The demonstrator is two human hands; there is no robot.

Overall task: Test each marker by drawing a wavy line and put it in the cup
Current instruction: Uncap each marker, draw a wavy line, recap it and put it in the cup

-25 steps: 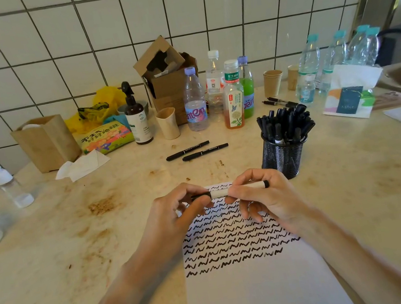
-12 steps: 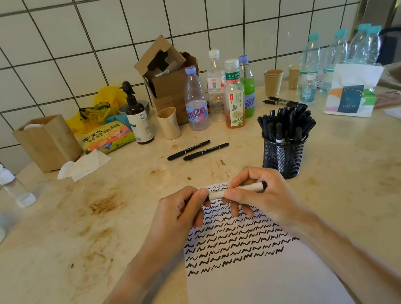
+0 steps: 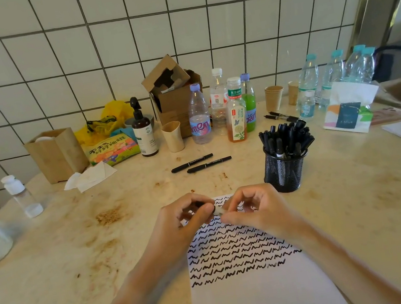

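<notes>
Cup right of paper; 2 markers behind.

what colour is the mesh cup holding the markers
Black, clearest in the head view: the black wire-mesh cup.

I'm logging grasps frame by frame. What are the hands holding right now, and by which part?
A marker, held between both: left hand pinches one end, right hand the other. Only a short light stretch shows between them.

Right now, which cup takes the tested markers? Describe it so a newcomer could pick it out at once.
Start at the white sheet covered in wavy lines, then look just past its far right corner. There stands the black mesh cup, crammed with black markers. The other cups, further back by the bottles, are plain tan paper ones.
</notes>
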